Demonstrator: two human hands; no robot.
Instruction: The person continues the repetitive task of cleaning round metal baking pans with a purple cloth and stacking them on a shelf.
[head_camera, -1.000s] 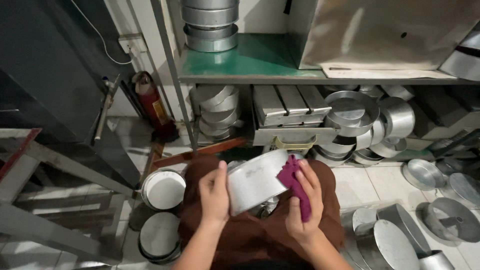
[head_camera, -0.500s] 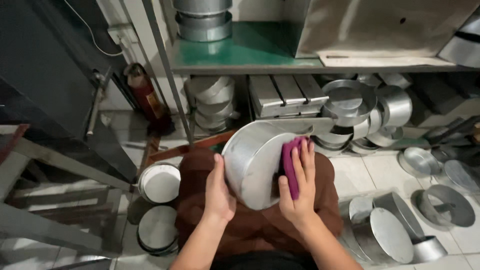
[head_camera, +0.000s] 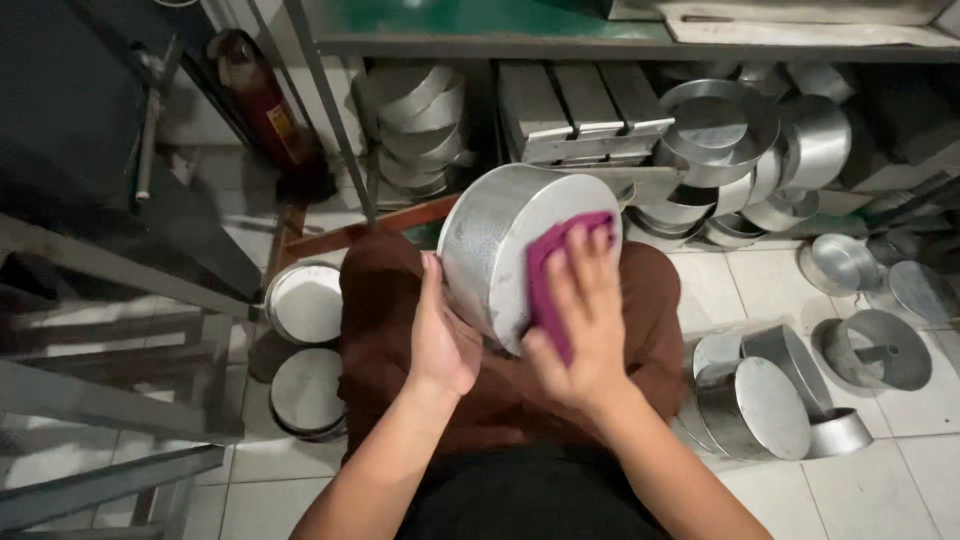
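Note:
A round metal cake pan (head_camera: 490, 240) is held above my lap, tilted on its side with its flat bottom facing me. My left hand (head_camera: 440, 335) grips its lower left wall. My right hand (head_camera: 580, 315) presses a magenta cloth (head_camera: 545, 275) flat against the pan's bottom, fingers spread over it. Much of the pan's bottom is hidden by the cloth and hand.
Several metal pans lie on the tiled floor: two round ones (head_camera: 305, 300) at left, a cluster (head_camera: 765, 400) and a tube pan (head_camera: 880, 350) at right. A low shelf (head_camera: 590, 45) behind holds stacked pans (head_camera: 415, 125) and loaf tins (head_camera: 580, 110). A metal frame (head_camera: 110, 400) stands at left.
The pan has been turned so its flat bottom faces me. My right hand with the cloth has shifted across that surface. The view has tilted downward.

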